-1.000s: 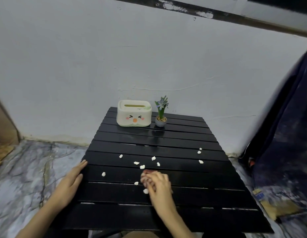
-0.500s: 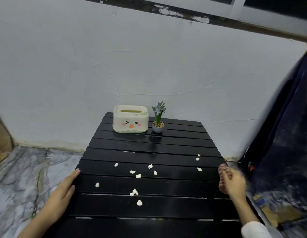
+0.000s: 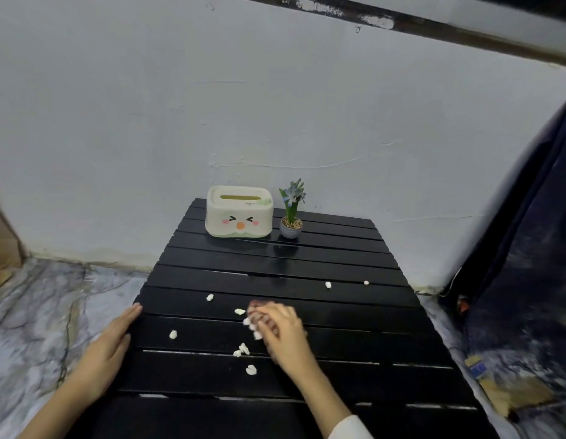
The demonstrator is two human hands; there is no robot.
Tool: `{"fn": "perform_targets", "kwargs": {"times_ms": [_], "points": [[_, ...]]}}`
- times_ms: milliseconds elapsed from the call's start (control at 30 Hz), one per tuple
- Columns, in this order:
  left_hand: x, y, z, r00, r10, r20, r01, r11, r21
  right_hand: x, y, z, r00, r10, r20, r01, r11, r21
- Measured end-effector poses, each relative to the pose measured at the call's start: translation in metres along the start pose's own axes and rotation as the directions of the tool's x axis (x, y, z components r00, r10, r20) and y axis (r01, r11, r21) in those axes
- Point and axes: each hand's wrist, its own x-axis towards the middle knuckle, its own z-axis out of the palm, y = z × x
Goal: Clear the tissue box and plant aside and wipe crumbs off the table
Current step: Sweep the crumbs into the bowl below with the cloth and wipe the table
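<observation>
Seen from above and in front: a black slatted table [image 3: 307, 274] standing against a white wall [image 3: 275, 106].

At the far edge of the table, close to the wall: a cream tissue box [image 3: 239, 212] with a small face printed on the front, standing upright. Just beside it on the right, apart from it by a thin gap: a small plant [image 3: 291, 213] with bluish flowers in a grey pot, also upright.

On the near half of the table: white crumbs [image 3: 243, 349], scattered. Most of them lying left of centre, two more farther to the right, well apart from the others.

Right hand [image 3: 280, 327] placed on the table near the middle, palm down, fingers curled and pressed together over a reddish-brown cloth [image 3: 259, 308]. Only a part of the cloth visible at the far side of the fingers. A few crumbs touching the left side of this hand. White sleeve [image 3: 348, 427] at the wrist, at the bottom edge.

Left hand [image 3: 107, 353] flat on the left edge of the table, fingers straight and close together, holding nothing, fingertips pointing far and slightly right.

Grey marbled floor [image 3: 37, 312] on the left side. Dark blue fabric [image 3: 529, 248] hanging on the right. Below it on the floor, a flat brownish packet [image 3: 509, 391], too blurred to identify.
</observation>
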Motion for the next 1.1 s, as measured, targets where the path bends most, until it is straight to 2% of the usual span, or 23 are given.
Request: {"fn": "perform_targets", "kwargs": {"times_ms": [67, 133, 233, 367, 433, 467, 533, 600, 667, 767, 833, 933, 1000, 1100], "points": [[0.001, -0.002, 0.001, 1.000, -0.003, 0.013, 0.003, 1.000, 0.026, 0.001, -0.009, 0.005, 0.998, -0.023, 0.050, 0.021, 0.999, 0.047], [0.002, -0.005, 0.002, 1.000, -0.005, 0.019, 0.004, 0.999, 0.045, 0.007, -0.012, -0.005, 1.000, 0.015, 0.015, -0.017, 0.991, 0.135], [0.002, -0.007, 0.001, 1.000, -0.008, 0.015, 0.008, 0.999, 0.049, 0.019, 0.004, -0.046, 0.970, 0.156, -0.189, -0.087, 0.941, 0.326], [0.001, -0.007, 0.000, 1.000, -0.003, 0.014, 0.002, 0.999, 0.050, 0.032, 0.068, -0.129, 0.836, 0.378, -0.398, -0.212, 0.891, 0.401], [0.001, -0.007, 0.000, 1.000, 0.003, 0.011, -0.004, 0.999, 0.046, 0.035, 0.105, -0.163, 0.777, 0.407, -0.480, -0.288, 0.908, 0.304], [0.000, -0.006, 0.000, 1.000, 0.004, 0.010, -0.004, 0.999, 0.041, 0.035, 0.124, -0.174, 0.757, 0.411, -0.508, -0.366, 0.911, 0.192], [-0.001, -0.006, 0.000, 1.000, 0.001, 0.006, -0.001, 1.000, 0.026, 0.038, 0.154, -0.180, 0.724, 0.459, -0.514, -0.532, 0.846, 0.006], [-0.001, -0.005, 0.000, 1.000, -0.009, 0.003, 0.009, 1.000, 0.009, 0.044, 0.163, -0.168, 0.717, 0.486, -0.501, -0.610, 0.784, -0.112], [-0.002, -0.004, 0.000, 1.000, -0.019, -0.002, 0.019, 1.000, 0.002, 0.057, 0.152, -0.148, 0.756, 0.442, -0.482, -0.583, 0.791, -0.188], [-0.001, -0.003, 0.001, 0.999, -0.037, 0.004, 0.037, 0.999, -0.005, 0.081, 0.124, -0.117, 0.834, 0.393, -0.387, -0.486, 0.855, -0.180], [-0.001, 0.000, 0.000, 0.999, -0.038, 0.001, 0.038, 0.999, -0.004, 0.090, 0.104, -0.098, 0.904, 0.308, -0.295, -0.366, 0.916, -0.163], [-0.003, 0.004, -0.001, 0.999, -0.042, -0.003, 0.041, 0.999, -0.030, 0.093, 0.069, -0.068, 0.987, 0.099, -0.128, -0.109, 0.991, -0.076], [-0.005, 0.007, -0.001, 0.999, -0.044, -0.010, 0.043, 0.998, -0.050, 0.089, 0.044, -0.047, 1.000, -0.015, -0.002, 0.015, 1.000, -0.025], [-0.006, 0.011, -0.002, 0.999, -0.051, -0.010, 0.050, 0.997, -0.063, 0.076, 0.009, -0.017, 0.985, -0.105, 0.136, 0.097, 0.993, 0.067]]}}
